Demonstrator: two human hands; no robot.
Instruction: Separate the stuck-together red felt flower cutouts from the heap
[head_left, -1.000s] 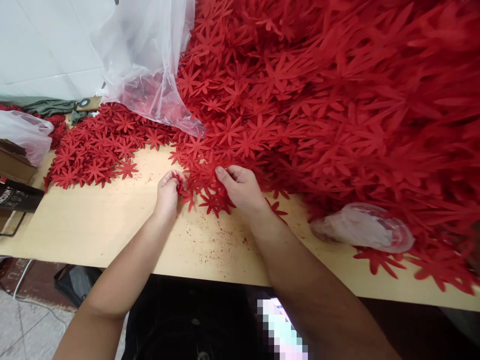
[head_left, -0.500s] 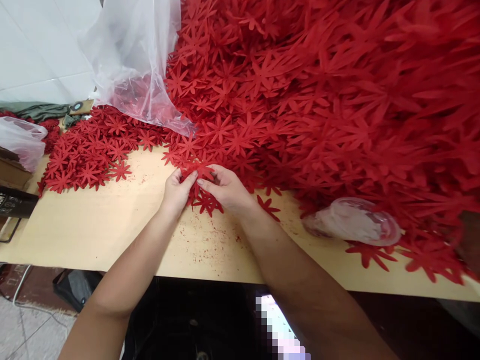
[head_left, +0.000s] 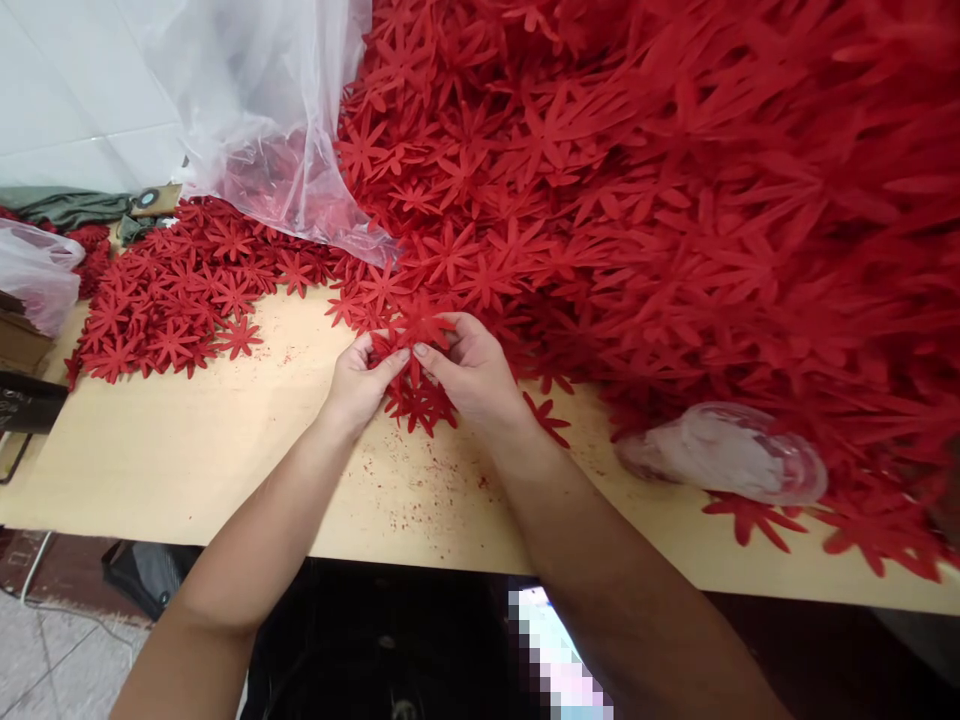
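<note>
Between my two hands is a red flower-shaped cutout (head_left: pixel 422 324) with narrow petals, held up just over the table. My left hand (head_left: pixel 365 377) pinches its left side between thumb and fingers. On the other side my right hand (head_left: pixel 474 365) grips it, thumb tip close to the left thumb at the middle. More red cutouts (head_left: pixel 421 405) lie on the table right below the hands. Behind them rises a large heap of the same red cutouts (head_left: pixel 525 200). Some fingers are hidden behind the held cutout.
A smaller pile of red cutouts (head_left: pixel 172 300) lies at the left. A clear plastic bag (head_left: pixel 277 170) rests against the big heap. A clear plastic container (head_left: pixel 739 455) lies on its side at the right. Red crumbs dot the pale table (head_left: pixel 225 440). A white bag (head_left: pixel 37 275) sits far left.
Both hands and the held cutout have shifted slightly right in view, and the thumbs have come closer together. The camera view has moved a little too.
</note>
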